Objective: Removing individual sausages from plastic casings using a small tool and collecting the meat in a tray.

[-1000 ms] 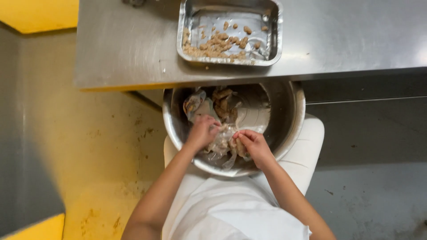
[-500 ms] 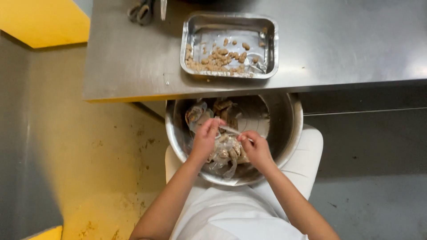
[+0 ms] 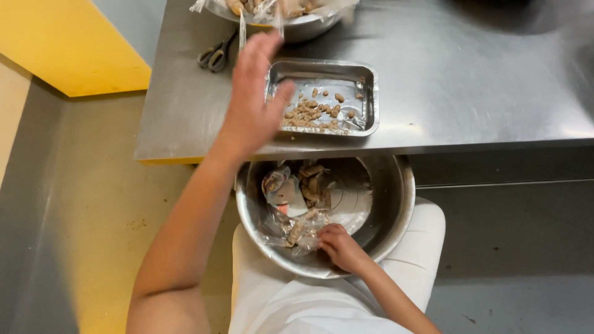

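- Left hand (image 3: 255, 99) raised over the table edge, fingers spread and apart, clamped on nothing; slightly blurred.
- Just right of that hand: one rectangular metal tray (image 3: 365, 77) on the steel table (image 3: 470, 80), holding many small brown pieces (image 3: 312, 111) scattered along its near side, too many and too small to count.
- Just left of the fingertips: one pair of scissors (image 3: 216, 55) lying flat on the table.
- Beyond the fingertips: one metal bowl (image 3: 303, 26) at the far table edge, partly cut off, with wrapped pieces inside.
- Right hand (image 3: 340, 246) down inside one big round bowl (image 3: 396, 204) resting on the lap, fingers curled together on clear wrappers (image 3: 291, 235) at the near inner wall.
- Past that hand, deeper in the bowl: a few brown pieces and crumpled clear wrappers, count unclear.
- Under the bowl: white trousers (image 3: 427, 235).
- Left of the arm: yellow floor (image 3: 93, 216).
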